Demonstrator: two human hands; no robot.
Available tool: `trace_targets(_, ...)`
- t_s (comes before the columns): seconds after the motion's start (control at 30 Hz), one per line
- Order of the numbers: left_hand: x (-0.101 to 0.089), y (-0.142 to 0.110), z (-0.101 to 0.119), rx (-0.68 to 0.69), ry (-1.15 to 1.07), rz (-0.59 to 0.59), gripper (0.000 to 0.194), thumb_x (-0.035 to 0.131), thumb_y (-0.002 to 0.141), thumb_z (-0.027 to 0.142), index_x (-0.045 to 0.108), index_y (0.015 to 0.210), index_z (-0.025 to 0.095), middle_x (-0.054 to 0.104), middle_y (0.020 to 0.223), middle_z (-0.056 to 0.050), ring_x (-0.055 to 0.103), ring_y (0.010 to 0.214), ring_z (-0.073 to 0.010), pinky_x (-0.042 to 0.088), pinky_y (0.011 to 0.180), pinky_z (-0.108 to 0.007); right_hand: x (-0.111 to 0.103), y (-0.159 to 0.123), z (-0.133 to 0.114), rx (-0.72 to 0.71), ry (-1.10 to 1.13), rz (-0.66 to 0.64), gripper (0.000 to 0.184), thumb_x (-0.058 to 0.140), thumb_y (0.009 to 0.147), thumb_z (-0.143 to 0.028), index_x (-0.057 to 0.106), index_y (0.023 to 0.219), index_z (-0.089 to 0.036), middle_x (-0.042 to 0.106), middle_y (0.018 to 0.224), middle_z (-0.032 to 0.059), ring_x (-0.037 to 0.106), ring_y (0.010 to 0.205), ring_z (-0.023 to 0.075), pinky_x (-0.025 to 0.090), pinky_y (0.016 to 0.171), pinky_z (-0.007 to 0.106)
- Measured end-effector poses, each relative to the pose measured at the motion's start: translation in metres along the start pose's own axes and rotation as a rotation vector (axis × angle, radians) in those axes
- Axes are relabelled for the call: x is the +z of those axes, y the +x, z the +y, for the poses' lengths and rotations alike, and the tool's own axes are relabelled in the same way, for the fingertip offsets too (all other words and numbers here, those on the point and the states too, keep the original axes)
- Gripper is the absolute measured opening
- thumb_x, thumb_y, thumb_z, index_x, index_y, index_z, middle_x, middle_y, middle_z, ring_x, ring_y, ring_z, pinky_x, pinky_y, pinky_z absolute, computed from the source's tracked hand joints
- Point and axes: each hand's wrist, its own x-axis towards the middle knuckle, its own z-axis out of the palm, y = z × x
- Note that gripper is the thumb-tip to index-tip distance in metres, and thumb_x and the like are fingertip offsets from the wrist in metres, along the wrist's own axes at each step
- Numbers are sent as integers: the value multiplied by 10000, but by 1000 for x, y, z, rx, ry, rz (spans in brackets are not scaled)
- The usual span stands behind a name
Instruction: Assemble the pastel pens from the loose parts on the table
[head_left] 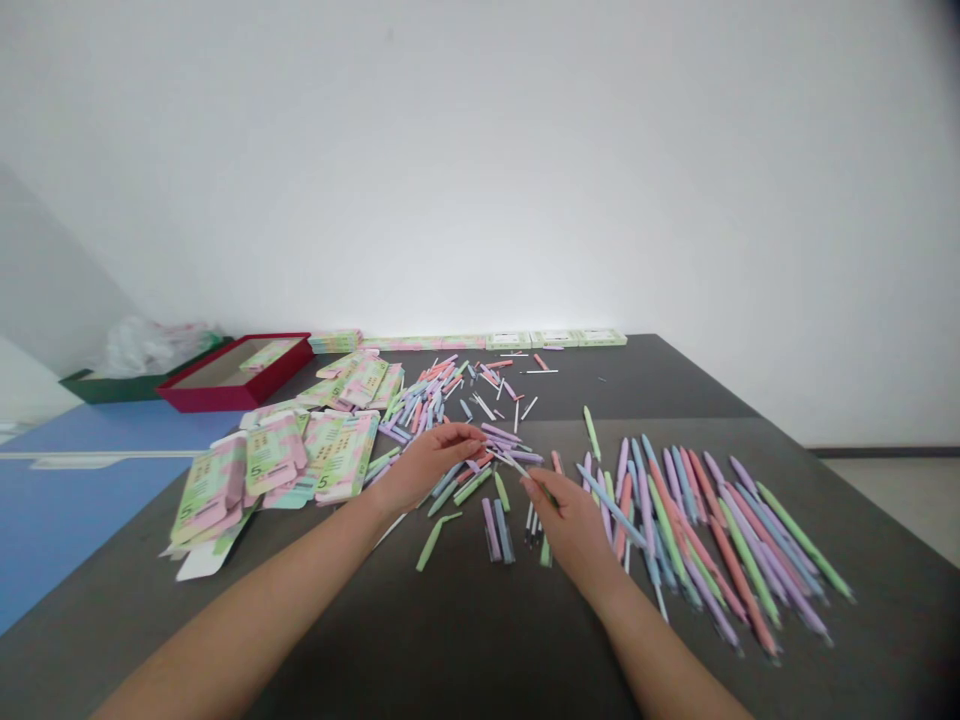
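My left hand point(439, 462) is closed in a pinch over the middle of the table, at the far end of a thin white pen refill point(510, 461). The refill slants down to my right hand point(564, 515), whose fingers are closed round a slim pen part; a bit of green shows in that grip, mostly hidden by the fingers. Beneath and beyond the hands lies a heap of pastel pen caps and barrels point(427, 400). Close by on the table are a purple and a blue piece point(498, 530) side by side and a bent green piece point(435, 541).
Many pastel pens point(697, 530) lie in a spread at the right. Flat printed cartons point(345, 455) overlap at the left. Behind them stand a red box lid point(244, 372) and a green tray point(112, 387) with plastic bags. Small boxes point(555, 339) line the wall.
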Motion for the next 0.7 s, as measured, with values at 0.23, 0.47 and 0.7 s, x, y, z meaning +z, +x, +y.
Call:
trace_targets(0.23, -4, 0, 0, 42, 86, -3, 252, 638, 721, 377, 646, 862, 169, 646, 815, -10, 594, 780, -135, 438, 777, -272, 3, -1, 2, -15, 2, -30, 281, 397, 895, -325, 643, 967, -210, 691, 958, 60, 625, 903, 206, 449, 787, 324)
trace_targets(0.47, -5, 1, 4, 61, 250, -65, 266, 567, 770, 382, 641, 886, 154, 656, 825, -30, 593, 779, -144, 440, 748, -257, 3, 0, 4, -22, -15, -40, 281, 396, 897, -325, 648, 957, -217, 691, 944, 61, 626, 887, 206, 447, 779, 322)
trace_targets(0.7, -8, 2, 14, 94, 414, -136, 256, 550, 781, 374, 649, 884, 162, 636, 793, -17, 574, 727, -133, 431, 669, -232, 1, 0, 2, -43, -78, -75, 267, 404, 895, -310, 647, 958, -220, 688, 933, 58, 626, 853, 204, 445, 734, 305)
